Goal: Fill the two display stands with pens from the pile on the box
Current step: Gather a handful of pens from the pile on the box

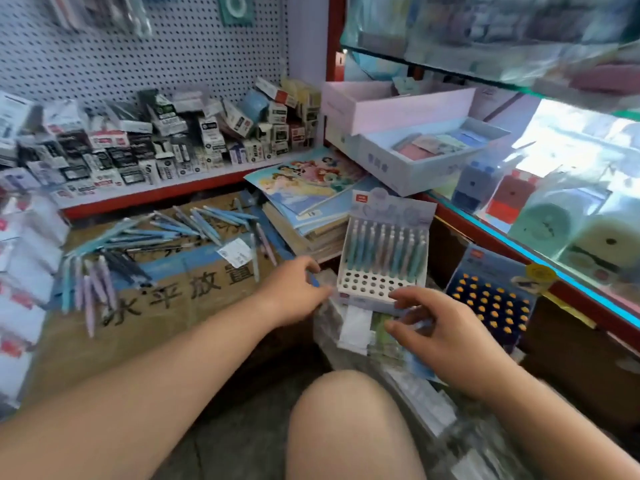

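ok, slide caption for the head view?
Partly filled white stand with left hand and right hand at its front; dark blue stand beside it, loose pens on the cardboard box.
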Motion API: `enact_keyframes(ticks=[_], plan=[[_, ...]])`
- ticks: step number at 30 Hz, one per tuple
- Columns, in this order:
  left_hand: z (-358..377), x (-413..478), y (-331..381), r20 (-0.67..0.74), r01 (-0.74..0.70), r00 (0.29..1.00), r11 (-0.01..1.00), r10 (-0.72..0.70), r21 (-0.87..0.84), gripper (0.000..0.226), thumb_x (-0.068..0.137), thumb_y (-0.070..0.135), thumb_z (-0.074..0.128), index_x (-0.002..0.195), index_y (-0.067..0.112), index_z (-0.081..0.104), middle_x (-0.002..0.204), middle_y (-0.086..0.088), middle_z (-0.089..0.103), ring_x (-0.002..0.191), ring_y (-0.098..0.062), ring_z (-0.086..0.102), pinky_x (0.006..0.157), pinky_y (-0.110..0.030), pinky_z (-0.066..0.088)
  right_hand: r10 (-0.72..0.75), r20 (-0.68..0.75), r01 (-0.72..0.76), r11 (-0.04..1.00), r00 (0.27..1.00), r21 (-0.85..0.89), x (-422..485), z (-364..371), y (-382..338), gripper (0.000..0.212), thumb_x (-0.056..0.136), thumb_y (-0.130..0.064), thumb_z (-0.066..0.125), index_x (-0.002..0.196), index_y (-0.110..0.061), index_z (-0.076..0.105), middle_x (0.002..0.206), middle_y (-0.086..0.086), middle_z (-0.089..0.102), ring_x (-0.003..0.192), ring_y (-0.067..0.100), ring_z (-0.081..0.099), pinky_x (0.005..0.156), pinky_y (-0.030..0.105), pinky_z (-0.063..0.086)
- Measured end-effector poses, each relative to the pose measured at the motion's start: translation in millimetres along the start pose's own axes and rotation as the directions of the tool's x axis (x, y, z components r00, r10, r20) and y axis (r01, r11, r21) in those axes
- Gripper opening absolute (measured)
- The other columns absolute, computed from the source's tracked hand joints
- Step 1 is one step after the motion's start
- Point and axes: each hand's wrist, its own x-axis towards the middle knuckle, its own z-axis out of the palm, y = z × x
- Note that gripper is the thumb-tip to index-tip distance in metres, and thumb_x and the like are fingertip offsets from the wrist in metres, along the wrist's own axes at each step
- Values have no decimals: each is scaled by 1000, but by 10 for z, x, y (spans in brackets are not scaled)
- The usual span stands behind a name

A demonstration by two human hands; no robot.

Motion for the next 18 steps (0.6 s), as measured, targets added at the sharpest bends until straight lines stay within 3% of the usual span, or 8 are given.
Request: enact_keyframes(ticks=[4,9,13,18], plan=[[-713,-384,-600,-83,103,992,990,-95,94,42,97,41,65,132,24,52,119,-1,60,100,-21,64,90,-38,54,-167,219,192,977,961,-98,504,301,-562,58,84,-63,64,138,-44,52,127,-16,56,112,1,59,98,32,53],[-1306,-767,-1228,-191,251,959,940,-210,230,54,96,48,62,143,27,46,136,-1,51,102,-18,63,87,-34,52,-257,493,436,851,831,-292,1065,950,-1270,69,94,-54,63,154,-31,38,153,-1,42,142,21,39,117,34,33],[-1479,-892,-1629,-239,315,936,917,-257,247,58,94,50,64,144,26,46,132,-4,54,115,-23,57,85,-32,45,-242,566,504,781,788,-369,1423,1530,-1600,68,95,-54,60,153,-24,40,147,6,44,139,28,40,115,42,37],[-1524,-843,-1999,-249,369,919,888,-305,274,58,94,52,61,143,24,44,144,-9,44,134,-31,43,107,-38,42,-222,492,443,804,842,-396,1856,2016,-1819,64,99,-49,56,155,-25,37,154,5,40,142,27,37,112,43,39]])
